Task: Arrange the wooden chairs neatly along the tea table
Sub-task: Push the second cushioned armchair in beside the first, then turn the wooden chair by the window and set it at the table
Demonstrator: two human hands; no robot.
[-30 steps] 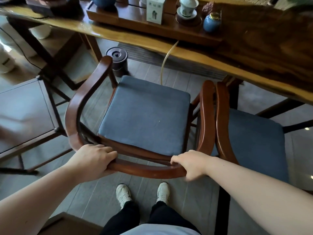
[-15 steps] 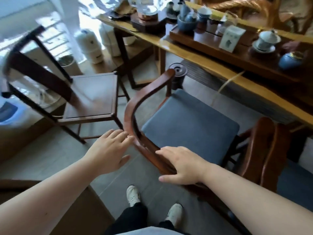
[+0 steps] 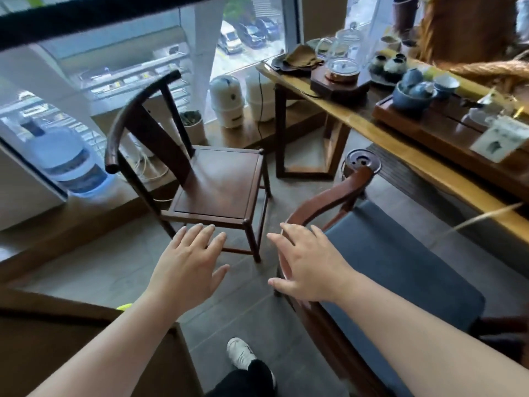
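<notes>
1. Two wooden chairs show fully enough to judge: a cushioned armchair (image 3: pixel 398 270) with a blue seat pad, and a bare dark chair (image 3: pixel 211 184) with a curved back rail.
2. The cushioned armchair stands close along the tea-table surface (image 3: pixel 415 156), its seat facing the edge and one arm tip near the surface's side; by my reading this one is about placed.
3. The bare dark chair stands apart from the surface, near the window, beyond the surface's end and turned at an angle to it. It looks like the piece left to line up.
4. The left hand (image 3: pixel 186 262) is spread wide, fingers splayed, holding nothing, in the air in front of the dark chair's seat corner without touching it.
5. The right hand (image 3: pixel 306 267) is also spread open and holds nothing; its palm lies over the back rail of the cushioned armchair, and whether it rests on the wood or hangs just above cannot be told.
6. Judged so, the task is partly done: what remains is to take the dark chair and bring it square beside the armchair along the surface.
7. The surface carries a tea tray (image 3: pixel 446 127), cups and a glass kettle, so a bumped edge could rattle them.
</notes>
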